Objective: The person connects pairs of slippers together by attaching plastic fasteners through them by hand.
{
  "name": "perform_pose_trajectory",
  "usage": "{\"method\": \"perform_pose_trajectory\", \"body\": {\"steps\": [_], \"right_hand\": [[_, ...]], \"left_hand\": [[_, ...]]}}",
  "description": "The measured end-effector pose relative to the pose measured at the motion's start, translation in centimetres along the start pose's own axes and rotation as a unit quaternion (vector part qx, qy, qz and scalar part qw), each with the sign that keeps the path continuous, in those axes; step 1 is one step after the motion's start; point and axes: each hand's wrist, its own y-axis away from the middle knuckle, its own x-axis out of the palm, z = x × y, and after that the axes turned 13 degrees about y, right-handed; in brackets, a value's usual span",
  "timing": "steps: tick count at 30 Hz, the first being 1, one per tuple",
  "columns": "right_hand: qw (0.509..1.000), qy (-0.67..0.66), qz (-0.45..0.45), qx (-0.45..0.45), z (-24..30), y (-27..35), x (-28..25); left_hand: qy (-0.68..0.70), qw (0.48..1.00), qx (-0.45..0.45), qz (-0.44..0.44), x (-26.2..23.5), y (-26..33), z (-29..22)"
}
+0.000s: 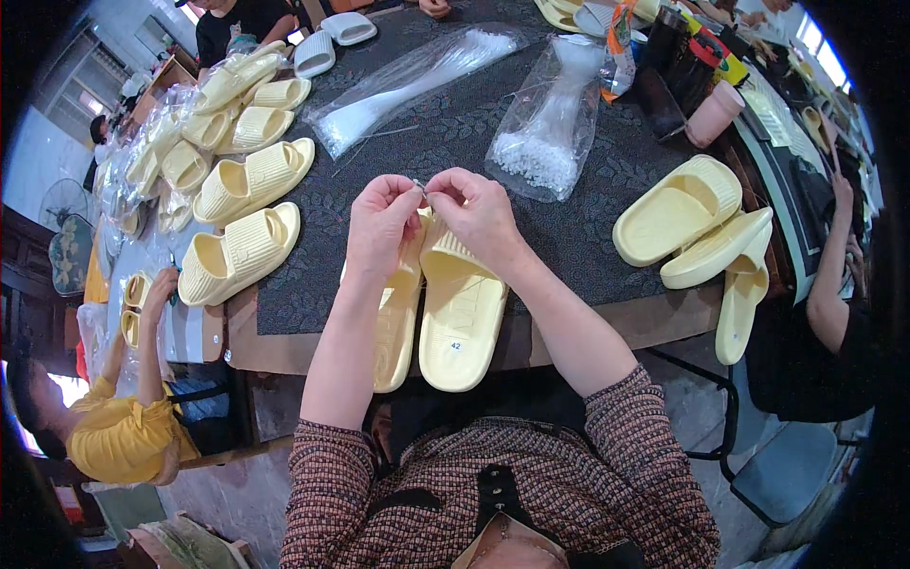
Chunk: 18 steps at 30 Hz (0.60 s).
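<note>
My left hand and my right hand meet fingertip to fingertip above a pair of pale yellow slippers lying soles up at the table's near edge. Between the fingers of both hands sits a small thin fastener, too small to make out. The left slipper is partly hidden under my left wrist. Just beyond my hands lie two clear plastic bags: a long one of white plastic ties and one with small white pieces.
More yellow slippers lie at the left and in a stack at the right. White slippers, a pink cup and bottles stand at the far side. A person in yellow sits at the left, another's arm at the right.
</note>
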Motion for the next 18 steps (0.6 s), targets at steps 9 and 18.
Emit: {"method": "perform_pose_trajectory", "body": {"steps": [9, 18], "right_hand": [[0.999, -0.013, -0.038, -0.009, -0.33, -0.10, 0.48], [0.999, -0.012, -0.038, -0.016, -0.57, -0.12, 0.50]], "left_hand": [[-0.011, 1.000, 0.002, 0.005, -0.07, -0.12, 0.16], [-0.011, 1.000, 0.013, 0.015, -0.01, -0.01, 0.20]]}}
